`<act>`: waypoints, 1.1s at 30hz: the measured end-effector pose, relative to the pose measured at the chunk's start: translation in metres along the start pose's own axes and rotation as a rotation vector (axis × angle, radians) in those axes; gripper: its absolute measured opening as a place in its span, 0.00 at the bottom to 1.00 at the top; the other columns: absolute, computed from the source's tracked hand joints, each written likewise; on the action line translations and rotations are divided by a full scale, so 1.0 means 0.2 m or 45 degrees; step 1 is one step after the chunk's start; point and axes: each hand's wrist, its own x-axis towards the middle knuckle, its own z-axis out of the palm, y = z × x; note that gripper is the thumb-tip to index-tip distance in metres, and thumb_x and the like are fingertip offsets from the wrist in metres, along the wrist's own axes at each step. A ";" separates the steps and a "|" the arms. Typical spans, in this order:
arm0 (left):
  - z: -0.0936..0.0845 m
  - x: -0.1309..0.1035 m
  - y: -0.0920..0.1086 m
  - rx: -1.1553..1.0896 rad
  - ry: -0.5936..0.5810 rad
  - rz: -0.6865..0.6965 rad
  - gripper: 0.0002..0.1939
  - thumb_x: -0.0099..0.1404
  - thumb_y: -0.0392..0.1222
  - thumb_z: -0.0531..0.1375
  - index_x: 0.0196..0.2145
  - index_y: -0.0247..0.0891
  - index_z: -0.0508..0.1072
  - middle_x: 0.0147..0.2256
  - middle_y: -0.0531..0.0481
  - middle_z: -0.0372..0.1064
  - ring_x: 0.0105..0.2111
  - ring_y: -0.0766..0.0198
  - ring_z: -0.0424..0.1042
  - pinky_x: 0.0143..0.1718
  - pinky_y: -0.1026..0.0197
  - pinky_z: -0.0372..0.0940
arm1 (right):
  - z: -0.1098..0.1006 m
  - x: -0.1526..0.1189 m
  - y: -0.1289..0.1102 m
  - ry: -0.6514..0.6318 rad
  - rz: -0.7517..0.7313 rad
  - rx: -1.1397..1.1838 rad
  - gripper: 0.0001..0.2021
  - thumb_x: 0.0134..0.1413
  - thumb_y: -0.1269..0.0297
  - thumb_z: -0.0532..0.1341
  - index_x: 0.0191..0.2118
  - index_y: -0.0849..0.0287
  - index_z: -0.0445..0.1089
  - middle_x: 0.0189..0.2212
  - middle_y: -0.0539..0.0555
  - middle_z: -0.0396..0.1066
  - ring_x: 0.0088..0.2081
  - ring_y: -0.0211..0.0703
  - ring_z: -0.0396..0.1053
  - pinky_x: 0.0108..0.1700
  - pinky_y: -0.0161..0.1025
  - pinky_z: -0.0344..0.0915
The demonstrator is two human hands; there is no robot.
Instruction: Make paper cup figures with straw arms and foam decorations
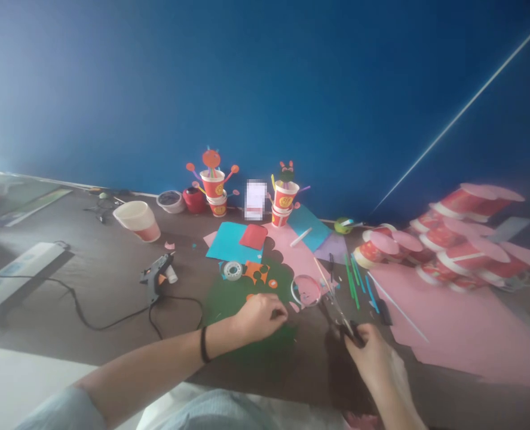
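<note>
My right hand (376, 352) grips a pair of scissors (340, 310) by the dark handles, its blades pointing up and to the left, away from me. Over the dark green paper (229, 298), my left hand (261, 318) is closed, fingers curled in; whatever they may hold is hidden. Just beyond it lie an orange paper scrap with holes cut in it (253, 272), a small orange disc (272, 283) and a white tape roll (233, 271). A clear ring-shaped roll (306, 291) rests between the two hands, with pink scraps about it.
A glue gun (157, 276) with its cord lies left, near a power strip (18, 275) and a paper cup (138, 221). Two cup figures (214, 185) (285, 197) stand at the back. Pink-topped cups (466, 239) pile up right, beside green straws (352, 280) and pink paper (462, 328).
</note>
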 end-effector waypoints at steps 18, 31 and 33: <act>-0.16 -0.32 -0.11 0.143 0.025 -0.213 0.07 0.61 0.37 0.56 0.30 0.41 0.75 0.30 0.52 0.72 0.32 0.65 0.71 0.34 0.66 0.62 | 0.02 0.34 0.11 -0.251 -0.156 -0.149 0.14 0.42 0.51 0.60 0.21 0.55 0.62 0.19 0.49 0.71 0.24 0.43 0.69 0.24 0.34 0.53; -0.21 -0.34 -0.11 0.129 0.049 -0.268 0.08 0.60 0.37 0.55 0.31 0.40 0.75 0.31 0.51 0.72 0.32 0.64 0.71 0.34 0.66 0.63 | -0.07 0.43 0.02 -0.003 -0.280 -0.107 0.11 0.55 0.60 0.54 0.40 0.53 0.71 0.33 0.52 0.74 0.34 0.43 0.71 0.29 0.34 0.59; -0.21 -0.34 -0.10 0.130 0.066 -0.263 0.08 0.60 0.37 0.55 0.31 0.41 0.75 0.31 0.51 0.72 0.32 0.64 0.71 0.33 0.66 0.62 | -0.06 0.49 -0.03 0.034 -0.320 -0.124 0.12 0.55 0.65 0.53 0.44 0.53 0.70 0.37 0.52 0.73 0.37 0.43 0.71 0.32 0.34 0.59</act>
